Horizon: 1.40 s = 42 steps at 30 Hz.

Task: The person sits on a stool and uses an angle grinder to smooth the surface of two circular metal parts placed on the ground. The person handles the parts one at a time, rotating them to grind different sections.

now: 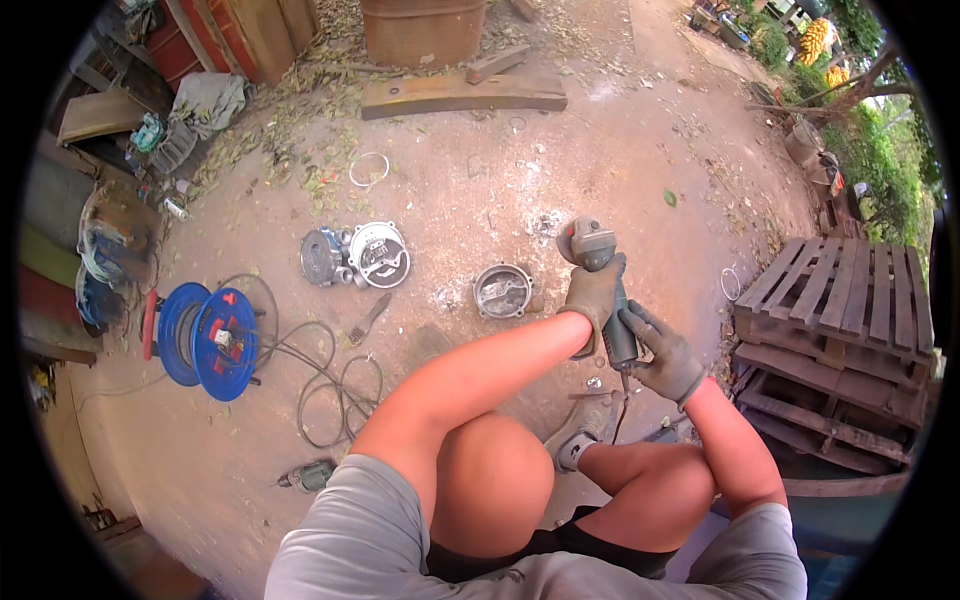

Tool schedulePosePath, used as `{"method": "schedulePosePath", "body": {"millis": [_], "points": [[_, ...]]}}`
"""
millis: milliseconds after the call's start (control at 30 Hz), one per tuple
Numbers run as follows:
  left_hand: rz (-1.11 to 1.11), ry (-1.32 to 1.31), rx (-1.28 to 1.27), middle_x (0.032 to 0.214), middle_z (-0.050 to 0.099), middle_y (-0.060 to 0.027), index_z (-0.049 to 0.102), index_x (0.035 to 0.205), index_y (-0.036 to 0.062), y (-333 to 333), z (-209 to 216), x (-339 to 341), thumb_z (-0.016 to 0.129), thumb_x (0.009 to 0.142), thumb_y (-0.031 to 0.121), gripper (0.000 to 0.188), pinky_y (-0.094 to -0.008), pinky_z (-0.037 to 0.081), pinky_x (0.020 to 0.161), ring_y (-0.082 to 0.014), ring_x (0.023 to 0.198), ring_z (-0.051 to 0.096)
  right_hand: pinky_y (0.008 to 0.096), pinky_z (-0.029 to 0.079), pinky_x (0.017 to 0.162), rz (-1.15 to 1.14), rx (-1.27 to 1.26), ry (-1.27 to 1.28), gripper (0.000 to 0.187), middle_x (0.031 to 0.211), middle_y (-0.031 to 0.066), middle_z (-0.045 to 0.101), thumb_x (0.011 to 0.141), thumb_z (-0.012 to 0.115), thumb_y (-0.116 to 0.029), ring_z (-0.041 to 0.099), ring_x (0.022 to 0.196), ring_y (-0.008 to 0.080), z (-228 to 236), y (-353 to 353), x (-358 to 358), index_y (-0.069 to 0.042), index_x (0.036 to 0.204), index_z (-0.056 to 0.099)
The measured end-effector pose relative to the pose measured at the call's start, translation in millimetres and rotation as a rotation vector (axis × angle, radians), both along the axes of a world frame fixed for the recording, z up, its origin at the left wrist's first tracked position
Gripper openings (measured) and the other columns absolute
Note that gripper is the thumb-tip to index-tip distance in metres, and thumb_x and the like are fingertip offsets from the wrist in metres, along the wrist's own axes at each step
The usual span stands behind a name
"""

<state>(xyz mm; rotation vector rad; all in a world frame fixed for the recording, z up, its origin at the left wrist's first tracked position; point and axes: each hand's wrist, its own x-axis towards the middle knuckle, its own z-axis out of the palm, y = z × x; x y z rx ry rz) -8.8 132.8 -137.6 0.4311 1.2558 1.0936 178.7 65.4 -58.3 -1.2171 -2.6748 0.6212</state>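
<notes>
At centre, both gloved hands clamp the grinder (598,290): left hand (594,295) near its head, right hand (665,355) on the tail. Keep the grip firm, its cord clear; the round housing (502,291) lies at nine o'clock.

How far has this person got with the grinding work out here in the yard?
Done, apparently: pale dust marks the ground by the round metal housing. In hand: both gloved hands, left hand and right hand, grip the angle grinder beside it. Left: two more round metal covers lie apart, untouched; their condition is unclear.
</notes>
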Motion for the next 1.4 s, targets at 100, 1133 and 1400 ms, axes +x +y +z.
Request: {"method": "schedulePosePath", "body": {"millis": [100,1133,1400], "points": [[0.005,-0.045,0.010,0.108,0.073,-0.0104,0.073,0.127,-0.0024,-7.5,7.1,2.2,0.078,0.100,0.050,0.059,-0.0379,0.055,0.088,-0.0210,0.097,0.068,0.0507,0.061,0.106,0.062,0.079,-0.022,0.093,0.160,0.0268,0.058,0.083,0.088,-0.015,0.070,0.131,0.0432,13.6,-7.4,5.3,-0.012,0.167,0.046],[-0.212,0.135,-0.189,0.144,0.070,-0.0188,0.054,0.155,-0.0009,-9.4,-129.4,-149.5,0.062,0.112,0.054,0.071,-0.0473,0.054,0.110,-0.0329,0.125,0.071,0.0465,0.062,0.063,-1.497,-0.694,0.410,0.049,0.093,0.0172,0.079,0.082,0.093,-0.034,0.076,0.071,0.0288,-319.5,55.8,201.4,0.001,0.115,0.080],[-0.011,0.266,-0.334,0.139,0.074,-0.0171,0.060,0.150,-0.0003,-23.2,-175.1,-193.5,0.065,0.112,0.047,0.061,-0.0430,0.056,0.104,-0.0312,0.120,0.073,0.0509,0.061,0.096,-1.734,-0.258,-0.029,0.074,0.116,0.0291,0.078,0.075,0.090,-0.037,0.076,0.109,0.0495,-426.2,27.0,344.0,0.001,0.134,0.069]]}}
